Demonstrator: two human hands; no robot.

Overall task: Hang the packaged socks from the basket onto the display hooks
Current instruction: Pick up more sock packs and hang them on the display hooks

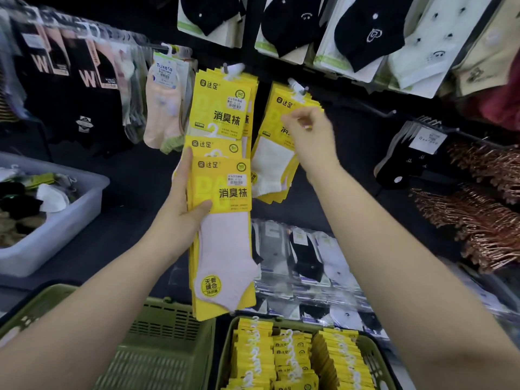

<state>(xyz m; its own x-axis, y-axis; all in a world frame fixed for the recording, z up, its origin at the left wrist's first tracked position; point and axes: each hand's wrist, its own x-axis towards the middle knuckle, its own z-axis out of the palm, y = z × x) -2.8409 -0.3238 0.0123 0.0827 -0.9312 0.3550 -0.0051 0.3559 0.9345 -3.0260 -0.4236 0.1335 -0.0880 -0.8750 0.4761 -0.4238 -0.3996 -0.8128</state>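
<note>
Head view, shelf-stocking, one entry.

Left hand [184,205]: grips a stack of packaged socks [222,190], thumb across the yellow front card, fingers behind the left edge. The stack's long axis runs upright, with the hanger tabs at the top and the sock toes pointing down. Its top edge overlaps the bottom of the packs on the left hook [222,108].

Right hand [306,133]: raised, up and right of the stack and well apart from it, in front of the packs on the right hook [271,161]. Its fingers are curled near the top of those packs, just below the right hook [297,87]. Motion blur; I cannot tell whether they pinch a pack or only touch it.

Key relation: the right hand is the nearer one to both filled hooks. The left hook [233,70] sits directly above my held stack. A bare hook [374,108] projects further right, with nothing on it.

Supply: the basket [378,361] sits low and centre-right, below both arms, packed with more yellow packs standing on edge.

Judgement: the next pack must travel up and slightly right from the stack. The right hand would come down-left to take it by the tab, which is already oriented for the hook. Risk: the tabs in the stack may snag each other.
</note>
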